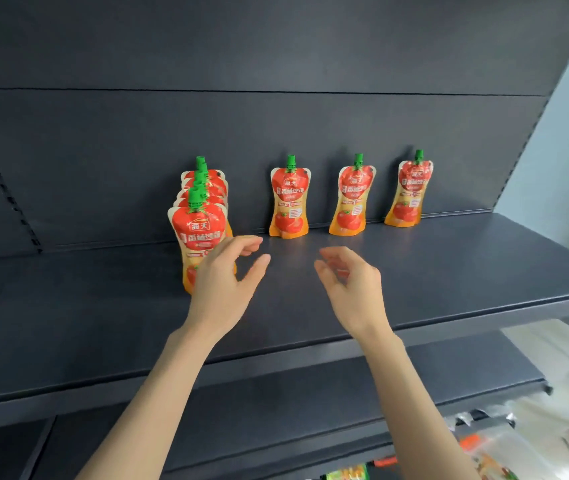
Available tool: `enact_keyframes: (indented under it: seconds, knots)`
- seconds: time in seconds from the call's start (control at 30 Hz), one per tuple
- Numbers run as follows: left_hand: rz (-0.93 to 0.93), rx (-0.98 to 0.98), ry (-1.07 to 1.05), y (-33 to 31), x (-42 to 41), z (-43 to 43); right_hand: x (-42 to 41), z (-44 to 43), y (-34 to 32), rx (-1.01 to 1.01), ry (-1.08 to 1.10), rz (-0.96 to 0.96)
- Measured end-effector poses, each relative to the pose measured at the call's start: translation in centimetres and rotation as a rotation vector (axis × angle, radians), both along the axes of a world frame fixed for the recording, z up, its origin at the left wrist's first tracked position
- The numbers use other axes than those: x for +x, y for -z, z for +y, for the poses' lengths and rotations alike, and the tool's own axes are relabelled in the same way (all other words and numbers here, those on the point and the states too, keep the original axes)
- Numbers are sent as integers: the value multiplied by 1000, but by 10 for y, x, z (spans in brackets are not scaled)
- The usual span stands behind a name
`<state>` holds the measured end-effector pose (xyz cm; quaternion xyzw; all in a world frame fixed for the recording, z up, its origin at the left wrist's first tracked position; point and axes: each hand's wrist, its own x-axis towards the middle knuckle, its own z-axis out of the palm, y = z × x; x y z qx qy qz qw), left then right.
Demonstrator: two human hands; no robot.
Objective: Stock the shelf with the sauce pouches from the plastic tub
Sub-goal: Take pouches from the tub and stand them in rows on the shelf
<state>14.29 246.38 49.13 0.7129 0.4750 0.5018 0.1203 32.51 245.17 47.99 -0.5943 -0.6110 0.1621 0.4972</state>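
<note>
Between placements: left hand (225,275) spread, empty, front pouch (199,230) just left of it; right hand (350,284) loosely curled, apparently empty; next, fetch another from tub

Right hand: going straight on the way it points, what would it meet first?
Probably the leftmost single sauce pouch; the right hand points up-left toward it, though depth is unclear.
</note>
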Motion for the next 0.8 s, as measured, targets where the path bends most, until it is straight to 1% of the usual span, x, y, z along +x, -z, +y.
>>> enact_keyframes:
  seconds: [0.13,0.23,0.43,0.53,0.67,0.8]
  knots:
    - [54,-25,144,9,72,-31,69,-52,9,-12,107,52]
    - [55,-72,239,26,137,-65,128,-104,27,-41,209,79]
    - [102,-273,497,77,267,-147,240,-217,77,-153,414,102]
    - [111,-376,571,103,320,-178,283,-263,102,-219,501,144]
    - [160,-472,665,132,382,-200,333,-303,133,-275,619,187]
    - [253,-578,742,165,436,-204,379,-318,169,-379,708,216]
